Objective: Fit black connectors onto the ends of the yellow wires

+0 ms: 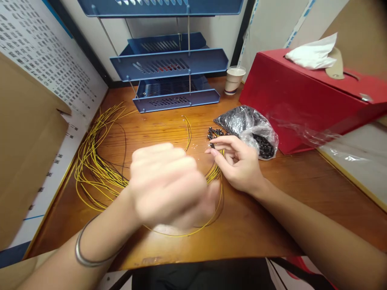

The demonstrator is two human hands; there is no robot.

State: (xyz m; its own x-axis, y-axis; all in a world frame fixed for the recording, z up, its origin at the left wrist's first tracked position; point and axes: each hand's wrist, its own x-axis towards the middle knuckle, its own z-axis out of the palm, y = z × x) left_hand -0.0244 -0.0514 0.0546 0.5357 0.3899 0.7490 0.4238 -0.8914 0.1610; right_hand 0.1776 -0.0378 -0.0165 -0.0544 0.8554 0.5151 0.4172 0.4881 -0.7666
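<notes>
My left hand is raised over the wooden desk, smeared by motion, fingers curled in a loose fist; what it holds is hidden, though yellow wires run beneath it. My right hand rests on the desk, thumb and fingertips pinched at a small pile of black connectors. It also touches a bundle of yellow wire ends. A loop of yellow wire curves under both hands.
A clear plastic bag with black parts lies right of the pile. Behind stand a blue tiered paper tray, a paper cup and a red box with white tissue. Cardboard lines the left side.
</notes>
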